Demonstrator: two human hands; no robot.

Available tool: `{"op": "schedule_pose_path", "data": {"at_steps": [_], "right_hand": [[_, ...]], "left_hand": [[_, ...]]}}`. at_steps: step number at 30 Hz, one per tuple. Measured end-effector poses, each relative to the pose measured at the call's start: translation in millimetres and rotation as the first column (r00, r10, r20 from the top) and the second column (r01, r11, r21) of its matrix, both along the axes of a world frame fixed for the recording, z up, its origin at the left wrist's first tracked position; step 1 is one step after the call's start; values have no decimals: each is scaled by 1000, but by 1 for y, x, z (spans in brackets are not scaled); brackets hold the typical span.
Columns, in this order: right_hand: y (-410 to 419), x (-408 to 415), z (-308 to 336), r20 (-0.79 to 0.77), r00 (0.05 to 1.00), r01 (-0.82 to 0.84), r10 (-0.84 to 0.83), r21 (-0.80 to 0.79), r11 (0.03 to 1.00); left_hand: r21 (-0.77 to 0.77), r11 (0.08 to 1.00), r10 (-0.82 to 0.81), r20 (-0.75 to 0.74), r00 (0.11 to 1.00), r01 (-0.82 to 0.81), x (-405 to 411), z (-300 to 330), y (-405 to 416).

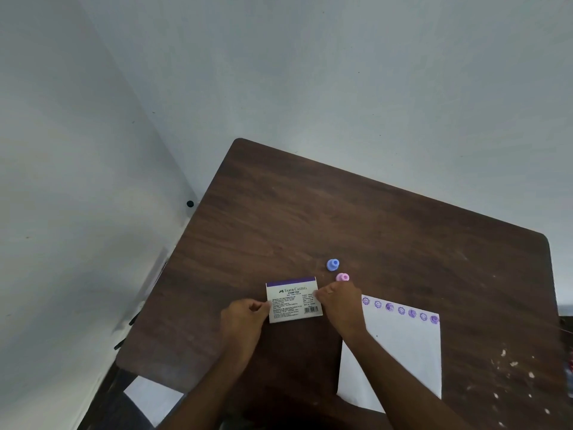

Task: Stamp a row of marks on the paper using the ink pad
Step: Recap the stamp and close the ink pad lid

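The ink pad (293, 301), a shut white case with a purple top edge and printed label, lies on the brown table (356, 218). My left hand (245, 315) pinches its left edge. My right hand (339, 301) holds its right edge with curled fingers. The white paper (400, 352) lies to the right, partly under my right forearm, with a row of several purple stamp marks (400, 310) along its top edge. A blue stamp (333, 264) and a pink stamp (342, 277) stand just beyond my right hand, untouched.
White paint flecks (508, 364) dot the table's right side. Grey walls (279, 72) meet in a corner behind the table. The table's left edge runs close to the wall, with a pale floor patch (152, 401) at lower left.
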State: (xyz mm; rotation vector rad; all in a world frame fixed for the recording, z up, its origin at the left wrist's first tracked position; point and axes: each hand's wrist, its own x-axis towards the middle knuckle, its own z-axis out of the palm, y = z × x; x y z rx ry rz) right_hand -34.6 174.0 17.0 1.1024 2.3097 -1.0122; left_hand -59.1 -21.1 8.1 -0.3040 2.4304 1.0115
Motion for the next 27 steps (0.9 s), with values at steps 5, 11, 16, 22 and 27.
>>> {"op": "schedule_pose_path", "data": {"at_steps": [5, 11, 16, 22, 27], "right_hand": [[-1, -5, -10, 43, 997, 58, -58, 1, 998], [0, -5, -13, -13, 1000, 9, -9, 1, 1000], [0, -16, -20, 38, 996, 80, -81, 38, 996], [0, -19, -17, 80, 997, 0, -4, 48, 999], [-1, -14, -16, 83, 992, -107, 98, 103, 989]], "left_hand": [[-61, 998, -13, 31, 999, 14, -8, -3, 1], [-89, 995, -48, 48, 998, 53, -13, -2, 4], [-99, 990, -94, 94, 991, 104, -21, -3, 6], [-127, 980, -138, 125, 983, 153, -29, 0, 7], [-189, 953, -216, 132, 967, 239, -32, 3, 10]]}}
